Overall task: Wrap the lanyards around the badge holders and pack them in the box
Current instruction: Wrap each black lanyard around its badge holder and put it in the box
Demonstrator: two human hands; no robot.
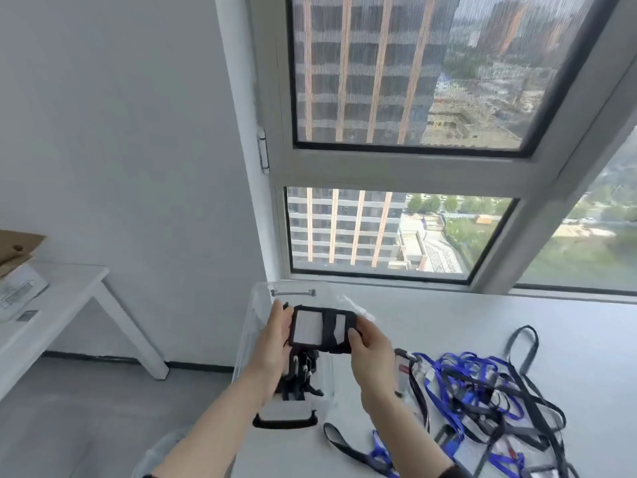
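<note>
A black badge holder (312, 328) with a black lanyard wound around its right part is held flat between both hands, above the clear plastic box (256, 317). My left hand (272, 343) grips its left edge. My right hand (370, 353) pinches its right edge. Inside the box, under the hands, lie several wrapped dark holders (301, 376). A tangled pile of blue and black lanyards with clear holders (482, 395) lies on the white table to the right.
The box has a black clip handle (285, 422) on its near end and stands at the table's left edge (238, 453). A window runs along the far side. A second white table (62, 298) with a cardboard box stands to the left across the floor.
</note>
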